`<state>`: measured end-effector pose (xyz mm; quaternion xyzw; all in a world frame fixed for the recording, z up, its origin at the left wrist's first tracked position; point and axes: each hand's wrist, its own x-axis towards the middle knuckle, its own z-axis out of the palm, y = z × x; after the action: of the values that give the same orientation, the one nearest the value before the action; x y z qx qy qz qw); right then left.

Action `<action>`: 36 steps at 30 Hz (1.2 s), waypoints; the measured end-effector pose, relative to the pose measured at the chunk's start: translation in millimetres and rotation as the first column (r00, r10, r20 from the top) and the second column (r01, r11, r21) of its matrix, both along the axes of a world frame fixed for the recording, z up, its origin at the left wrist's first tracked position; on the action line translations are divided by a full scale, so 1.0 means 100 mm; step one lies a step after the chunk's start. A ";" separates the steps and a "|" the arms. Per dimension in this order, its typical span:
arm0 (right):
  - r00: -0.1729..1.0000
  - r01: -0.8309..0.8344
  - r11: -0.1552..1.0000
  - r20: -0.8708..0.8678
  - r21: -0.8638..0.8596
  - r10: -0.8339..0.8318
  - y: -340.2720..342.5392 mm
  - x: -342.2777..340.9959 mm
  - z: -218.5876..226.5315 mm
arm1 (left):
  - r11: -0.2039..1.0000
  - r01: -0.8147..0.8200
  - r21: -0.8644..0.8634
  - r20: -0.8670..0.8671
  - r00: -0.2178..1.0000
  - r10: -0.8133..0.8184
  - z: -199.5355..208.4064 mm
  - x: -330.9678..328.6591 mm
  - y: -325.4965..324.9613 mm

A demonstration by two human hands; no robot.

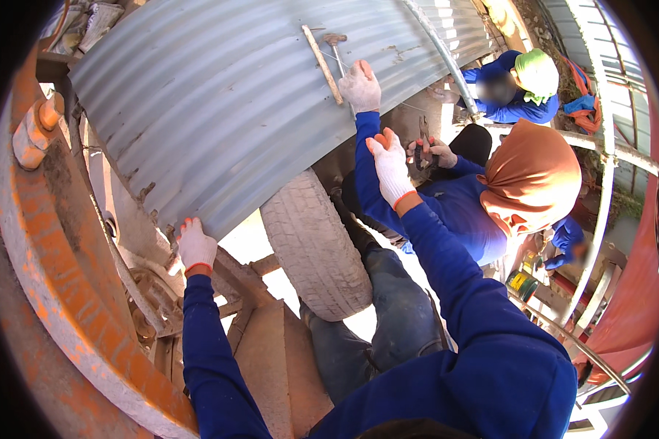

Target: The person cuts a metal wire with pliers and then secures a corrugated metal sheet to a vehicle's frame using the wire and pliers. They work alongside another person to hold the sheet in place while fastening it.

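My left hand [197,245], in a white glove with an orange cuff, lies on the near corner of a grey corrugated metal sheet [220,110], fingers stretched over its edge. Gloved likewise, my right hand [390,167] is raised beside a co-worker's arm, its fingers curled together; anything inside them is hidden. That co-worker, in an orange head cover [532,170], has one gloved hand [361,86] closed at the sheet, by the handle of a hammer [334,39]. The co-worker's other hand holds pliers [423,145]. A wooden stick [321,64] lies on the sheet.
A worn tire [316,249] stands under the sheet, by my legs [403,300]. On the left curves a heavy orange-painted metal frame [73,293]. Another person in a green head cover [537,75] crouches at the far right, behind metal pipes [600,212]. A can [521,284] sits at right.
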<state>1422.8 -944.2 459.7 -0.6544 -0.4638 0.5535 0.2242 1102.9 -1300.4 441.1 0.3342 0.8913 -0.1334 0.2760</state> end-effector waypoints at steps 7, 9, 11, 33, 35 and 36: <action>0.867 0.403 0.878 -0.202 -0.257 -0.457 0.54 0.28 -0.36 | 1.000 0.017 0.010 -0.008 1.000 -0.017 -0.01 0.00 0.01; 0.877 0.369 0.884 -0.209 -0.286 -0.433 0.71 0.43 -0.50 | 0.996 0.048 0.077 -0.059 0.997 -0.043 -0.10 0.04 -0.05; 0.871 0.374 0.867 -0.196 -0.329 -0.450 0.67 0.45 -0.57 | 0.999 0.017 0.048 -0.026 1.000 -0.016 -0.02 0.02 -0.03; 0.849 0.248 0.776 -0.256 -0.580 -0.462 0.61 0.78 -0.87 | 0.999 0.004 0.037 0.009 1.000 -0.004 0.02 -0.09 -0.02; 0.849 0.170 0.816 -0.338 -0.553 -0.407 0.59 0.77 -0.78 | 0.999 0.008 0.052 0.011 1.000 -0.008 0.00 -0.07 -0.01; 0.857 0.168 0.825 -0.333 -0.540 -0.393 0.61 0.73 -0.76 | 0.998 0.009 0.058 0.011 1.000 -0.010 -0.01 -0.07 -0.02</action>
<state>1495.7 -883.7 383.9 -0.6130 -0.1419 0.7432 0.2274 1095.6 -1302.1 439.8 0.3470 0.8915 -0.1070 0.2708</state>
